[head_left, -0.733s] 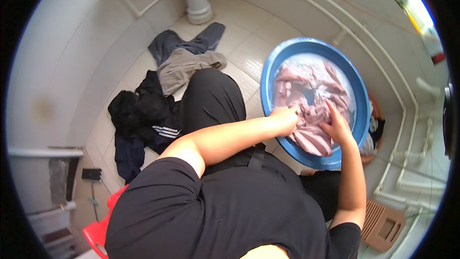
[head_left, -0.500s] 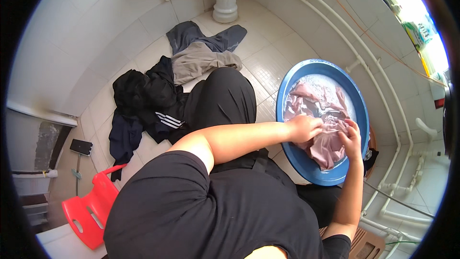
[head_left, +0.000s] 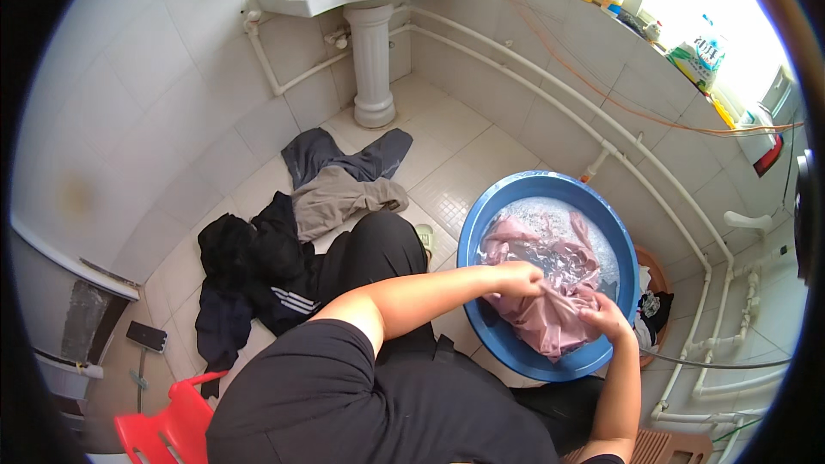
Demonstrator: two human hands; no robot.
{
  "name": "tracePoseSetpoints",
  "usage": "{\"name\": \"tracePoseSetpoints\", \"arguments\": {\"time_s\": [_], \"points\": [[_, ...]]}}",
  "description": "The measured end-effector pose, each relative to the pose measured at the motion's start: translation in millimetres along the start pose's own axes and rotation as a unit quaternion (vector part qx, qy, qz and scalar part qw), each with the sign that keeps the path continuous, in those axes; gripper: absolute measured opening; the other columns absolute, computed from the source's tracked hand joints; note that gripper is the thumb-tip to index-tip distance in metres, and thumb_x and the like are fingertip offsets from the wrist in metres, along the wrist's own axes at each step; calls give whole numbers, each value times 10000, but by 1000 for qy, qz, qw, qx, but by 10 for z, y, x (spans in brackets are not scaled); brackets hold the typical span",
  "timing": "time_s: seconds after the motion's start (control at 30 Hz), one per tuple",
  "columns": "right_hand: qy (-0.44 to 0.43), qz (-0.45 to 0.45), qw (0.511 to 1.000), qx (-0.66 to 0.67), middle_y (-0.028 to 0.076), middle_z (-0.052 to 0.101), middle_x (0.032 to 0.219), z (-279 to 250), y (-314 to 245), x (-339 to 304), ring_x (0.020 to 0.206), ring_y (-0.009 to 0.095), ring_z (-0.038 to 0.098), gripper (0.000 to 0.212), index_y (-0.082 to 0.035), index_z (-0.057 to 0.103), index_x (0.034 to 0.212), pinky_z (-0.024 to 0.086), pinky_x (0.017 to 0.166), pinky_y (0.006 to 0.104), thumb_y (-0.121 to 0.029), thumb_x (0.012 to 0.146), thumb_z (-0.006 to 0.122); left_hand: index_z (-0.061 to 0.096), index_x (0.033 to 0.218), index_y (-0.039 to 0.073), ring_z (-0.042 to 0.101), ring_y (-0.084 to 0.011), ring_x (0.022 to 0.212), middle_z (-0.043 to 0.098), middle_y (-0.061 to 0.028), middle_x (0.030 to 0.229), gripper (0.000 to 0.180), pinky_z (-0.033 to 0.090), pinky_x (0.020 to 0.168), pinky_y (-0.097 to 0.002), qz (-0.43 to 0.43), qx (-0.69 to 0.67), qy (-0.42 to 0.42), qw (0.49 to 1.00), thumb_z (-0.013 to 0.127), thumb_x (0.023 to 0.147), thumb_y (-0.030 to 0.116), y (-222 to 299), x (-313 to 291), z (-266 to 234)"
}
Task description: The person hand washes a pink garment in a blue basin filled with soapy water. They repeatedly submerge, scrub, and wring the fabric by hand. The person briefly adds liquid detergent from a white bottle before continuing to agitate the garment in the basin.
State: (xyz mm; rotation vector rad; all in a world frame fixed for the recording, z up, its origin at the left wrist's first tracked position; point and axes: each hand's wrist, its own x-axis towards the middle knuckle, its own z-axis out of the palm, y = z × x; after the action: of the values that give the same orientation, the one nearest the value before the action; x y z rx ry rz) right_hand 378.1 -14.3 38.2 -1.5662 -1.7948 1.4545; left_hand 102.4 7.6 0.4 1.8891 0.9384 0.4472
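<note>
A blue round basin (head_left: 475, 228) stands on the floor at my right, holding soapy, foamy water. In it lies a wet pink garment (head_left: 554, 322), partly under the water; its exact kind cannot be made out. My left hand (head_left: 518, 278) is closed on a fold of the cloth near the basin's middle. On the right side, my right hand (head_left: 607, 316) grips another part of the same cloth, its fingers curled into the fabric. Between both hands the cloth is bunched and lifted a little at the water's surface.
Dark clothes (head_left: 249, 249), grey-beige cloth (head_left: 339, 202) and dark grey trousers (head_left: 348, 156) lie on the tiles ahead and left. A red chair (head_left: 172, 425) stands left behind me. An orange-brown tub (head_left: 655, 288) with clothes sits beyond the basin. A pedestal washbasin (head_left: 371, 69) stands ahead.
My view has tilted up, bringing the washbasin and windowsill into sight. My left hand has closed on the cloth and drawn it up slightly; my right hand now grips it too.
</note>
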Motion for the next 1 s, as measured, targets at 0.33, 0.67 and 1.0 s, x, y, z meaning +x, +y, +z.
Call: {"name": "tracePoseSetpoints", "arguments": {"time_s": [0.33, 0.67, 1.0], "points": [[120, 17, 984, 127, 92, 599, 1011, 117, 185, 1333, 899, 156, 554, 446, 8, 519, 1117, 455, 762, 291, -249, 782, 661, 418, 1214, -56, 536, -272, 1012, 520, -188, 1143, 448, 481, 809, -408, -303, -639, 410, 576, 444, 929, 288, -686, 1166, 327], [96, 182, 933, -294, 182, 572, 1142, 317, 629, 1741, 1083, 342, 534, 529, -81, 551, 1153, 428, 903, 422, -392, 728, 589, 476, 1065, 48, 566, -391, 966, 559, -221, 1060, 376, 448, 806, -486, -274, 135, 197, 932, 558, 777, 275, -668, 1230, 509], [301, -15, 917, -262, 126, 546, 1062, 339, 1267, 1670, 1030, 323, 523, 289, -48, 579, 964, 429, 880, 369, -10, 686, 510, 534, 1078, 52, 583, -208, 838, 598, -83, 964, 415, 469, 781, -312, -120, -475, 263, 831, 642, 753, 287, -1050, 1588, 682]]}}
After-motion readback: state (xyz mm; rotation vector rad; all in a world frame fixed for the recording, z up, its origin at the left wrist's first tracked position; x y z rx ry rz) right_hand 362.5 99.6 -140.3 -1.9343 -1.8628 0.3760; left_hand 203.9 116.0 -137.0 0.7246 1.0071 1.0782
